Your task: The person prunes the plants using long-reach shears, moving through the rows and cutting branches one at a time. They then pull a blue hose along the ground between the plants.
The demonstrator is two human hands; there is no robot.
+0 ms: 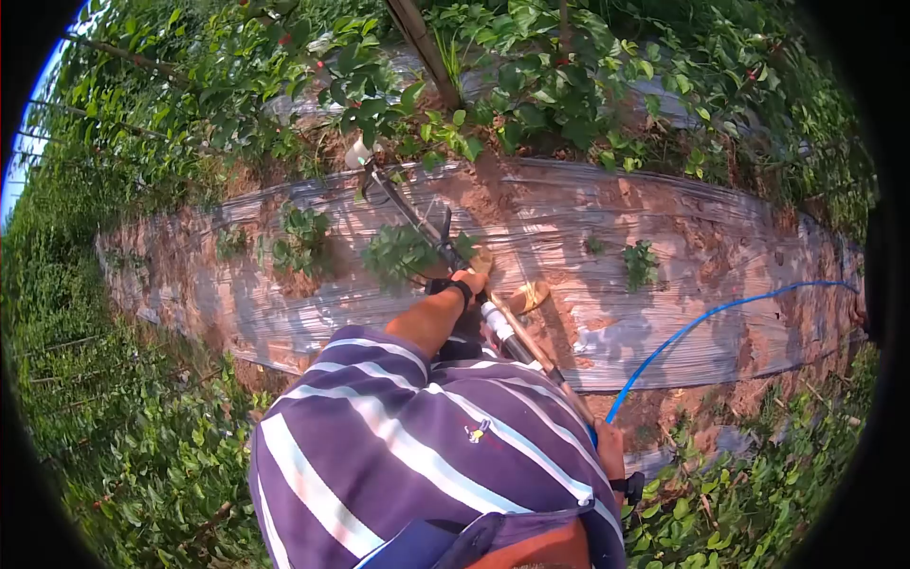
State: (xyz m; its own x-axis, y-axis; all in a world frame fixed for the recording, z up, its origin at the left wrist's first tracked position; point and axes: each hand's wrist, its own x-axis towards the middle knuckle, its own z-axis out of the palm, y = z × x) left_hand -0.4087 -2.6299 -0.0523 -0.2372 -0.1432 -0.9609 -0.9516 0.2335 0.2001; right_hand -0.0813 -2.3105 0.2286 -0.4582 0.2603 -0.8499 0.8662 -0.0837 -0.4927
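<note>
My left hand [469, 283], with a dark band at the wrist, is wrapped round a long pole [408, 211] beside a black lever. The pole slants from the upper left to the lower right and has a white rounded tip [358, 155] and a white fitting [499, 324]. At its lower end my right hand [611, 451] is closed on the pole where a blue hose [678, 334] joins it; the shirt partly hides this hand. Leafy plants [398, 254] grow below the pole, near my left hand.
Silvery plastic sheeting [588, 213] with soil on it covers the bed. Other small plants [301, 237] stand in it. A wooden stake [427, 52] rises among the tall foliage at the back. A shoe [528, 297] shows beside the pole. Dense greenery [142, 446] borders the lower left.
</note>
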